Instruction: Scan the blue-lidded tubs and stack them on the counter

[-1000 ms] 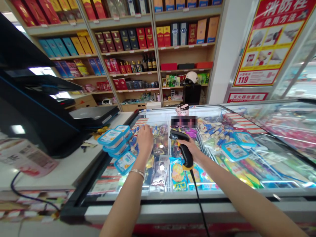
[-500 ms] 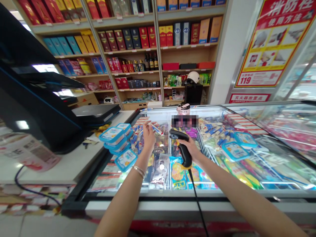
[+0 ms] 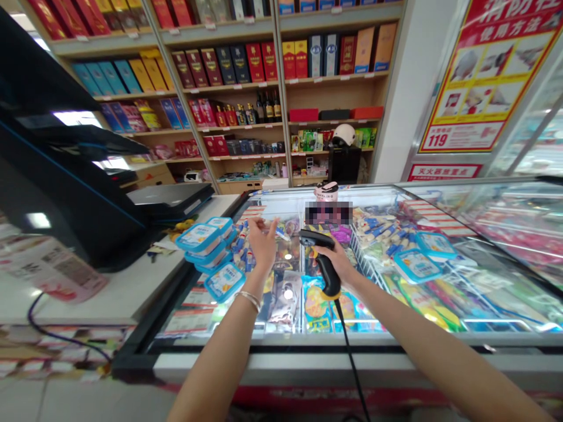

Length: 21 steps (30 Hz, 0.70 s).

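My left hand is raised over the glass lid of the chest freezer, fingers pinched on a small white and blue wrapped ice cream bar. Beside it, my right hand grips a black and yellow barcode scanner whose head points left toward the bar. The scanner's black cable hangs down over the freezer's front edge. A stack of blue-lidded tubs lies on the lid just left of my left hand, with one more tub in front of it.
A black till screen and printer stand on the white counter at left. Another blue tub lies on the lid at right. A pink cup stands at the freezer's back. Shelves of boxed goods fill the rear wall.
My left hand has lifted off the freezer lid with a small wrapped bar pinched in it and turned it toward the scanner. My right hand has barely moved.
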Tool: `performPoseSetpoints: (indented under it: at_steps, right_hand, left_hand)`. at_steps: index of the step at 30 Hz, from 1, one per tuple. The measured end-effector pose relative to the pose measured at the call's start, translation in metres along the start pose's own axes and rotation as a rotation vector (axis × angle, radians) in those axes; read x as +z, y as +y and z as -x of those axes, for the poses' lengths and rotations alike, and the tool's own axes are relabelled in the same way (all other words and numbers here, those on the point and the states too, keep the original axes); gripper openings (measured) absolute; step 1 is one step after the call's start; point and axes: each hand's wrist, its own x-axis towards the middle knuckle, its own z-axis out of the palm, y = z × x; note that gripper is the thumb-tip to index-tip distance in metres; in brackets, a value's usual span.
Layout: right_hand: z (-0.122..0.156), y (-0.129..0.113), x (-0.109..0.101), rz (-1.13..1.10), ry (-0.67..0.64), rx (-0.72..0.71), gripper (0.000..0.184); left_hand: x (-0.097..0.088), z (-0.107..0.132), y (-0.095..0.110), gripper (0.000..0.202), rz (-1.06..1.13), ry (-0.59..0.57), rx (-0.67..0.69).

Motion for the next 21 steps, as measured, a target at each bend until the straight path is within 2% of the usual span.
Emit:
performPoseSetpoints:
  at_steps: [6,13,21]
  right_hand:
    - [0.0026,0.0003,0.0029,0.017,-0.018,-0.003,0.042]
    - [0.0037,-0.0006,0.0038,0.018,-0.017,0.014,0.043]
    - [0.0026,0.0007,0.0021,0.018,-0.033,0.034,0.041]
  left_hand:
    - [-0.0039,0.0002,0.0073,0.036,-0.051,0.042,0.017]
    - [-0.0043,0.0014,0.0047,0.032,-0.119,0.052,0.106]
    - [-0.0062,0.0008,0.0063,0.03,-0.156,0.045,0.069]
